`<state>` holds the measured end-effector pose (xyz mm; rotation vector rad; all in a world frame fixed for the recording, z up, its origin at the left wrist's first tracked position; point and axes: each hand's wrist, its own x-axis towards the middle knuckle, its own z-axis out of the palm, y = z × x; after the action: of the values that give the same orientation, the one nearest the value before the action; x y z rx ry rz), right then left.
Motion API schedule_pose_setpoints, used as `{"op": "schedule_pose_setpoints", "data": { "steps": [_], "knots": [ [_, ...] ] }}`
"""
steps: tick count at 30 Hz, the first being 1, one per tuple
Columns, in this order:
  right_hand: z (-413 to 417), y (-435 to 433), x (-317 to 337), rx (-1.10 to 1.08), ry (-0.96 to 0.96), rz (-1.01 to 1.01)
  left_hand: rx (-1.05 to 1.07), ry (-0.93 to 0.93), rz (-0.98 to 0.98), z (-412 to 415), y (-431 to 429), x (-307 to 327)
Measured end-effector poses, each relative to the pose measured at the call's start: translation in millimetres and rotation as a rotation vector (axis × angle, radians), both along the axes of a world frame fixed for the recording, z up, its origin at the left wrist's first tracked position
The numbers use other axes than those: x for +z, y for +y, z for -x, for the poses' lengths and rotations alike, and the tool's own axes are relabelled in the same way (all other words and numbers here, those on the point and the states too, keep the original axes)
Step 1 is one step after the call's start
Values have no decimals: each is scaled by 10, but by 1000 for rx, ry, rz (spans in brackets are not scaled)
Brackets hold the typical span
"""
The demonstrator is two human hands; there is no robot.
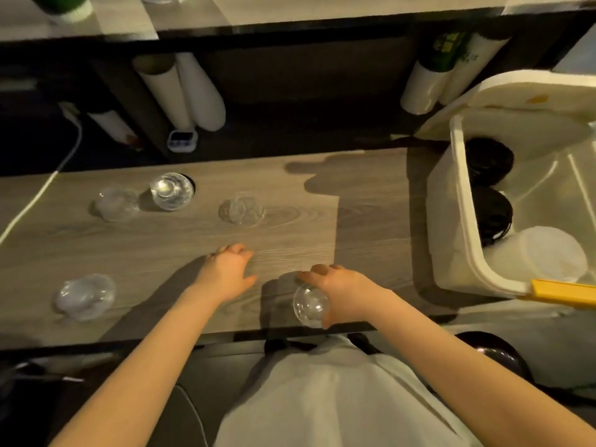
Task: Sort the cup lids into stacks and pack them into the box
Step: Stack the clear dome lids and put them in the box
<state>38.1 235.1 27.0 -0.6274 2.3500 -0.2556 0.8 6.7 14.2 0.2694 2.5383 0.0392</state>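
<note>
We see our right hand (pixel 338 285) wrapped around a clear domed lid (pixel 310 304) near the front edge of the wooden counter (pixel 161 246), thumb below it and fingers over the top. Our left hand (pixel 227 272) lies palm down on the counter just beside it, fingers loosely spread and holding nothing. Four more clear lids lie well apart to the left: a flat lid (pixel 242 208) ahead of the left hand, a stack of domed lids (pixel 171 191) farther back, a blurred lid (pixel 116 204) next to that stack, and a cloudy lid (pixel 84 296) near the counter's left front. The white box (pixel 467 221) stands open at the right, well clear of both hands, with black lids (pixel 488 162) and what seems to be a pale translucent stack (pixel 548 253) inside.
</note>
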Motion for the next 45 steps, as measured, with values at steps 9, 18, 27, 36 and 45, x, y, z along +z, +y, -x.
{"op": "schedule_pose_setpoints", "data": {
  "steps": [9,18,27,36,45],
  "knots": [
    [-35,-69,-214,-86,98,23,236,123,-182,340,-172,-112],
    [274,-113,-33,-344,137,172,439,106,-341,966,-97,-256],
    [441,-300,62,-738,108,427,571,189,-490,941,-133,-451],
    [682,-796,203,-928,108,841,602,127,-871,439,33,-184],
    [717,-957,198,-896,77,986,684,-29,-1352,299,-146,40]
  ]
}}
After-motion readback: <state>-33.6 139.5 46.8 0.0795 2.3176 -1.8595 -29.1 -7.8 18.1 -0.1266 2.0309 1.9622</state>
